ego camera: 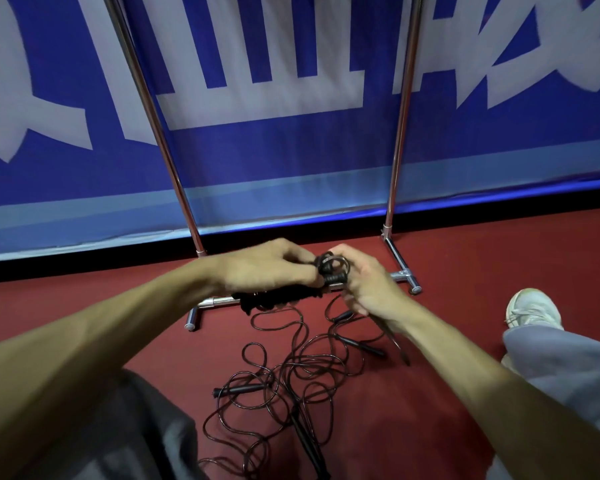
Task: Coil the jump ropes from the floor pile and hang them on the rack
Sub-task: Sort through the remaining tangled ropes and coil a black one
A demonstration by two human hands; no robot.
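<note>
A black coiled jump rope is held between the two hands above the far part of the red floor, just in front of the foot of the rack. The left hand is closed around the bundle from the left side, with the fingers curled onto the cord. The right hand is closed on it from the right side, and small loops of cord are seen between its thumb and fingers. A thin dark piece hangs down below the right hand; it cannot be told if it is a handle or a cord end. The pile of jump ropes is spread on the floor nearer to the person, between the two forearms, as loose tangled loops with several black handles among them. The two chrome uprights of the rack rise from low base bars, which stand near the far edge of the floor, close to a blue banner with large white characters. A white shoe and a grey trouser leg are seen at the right edge of the floor.
</note>
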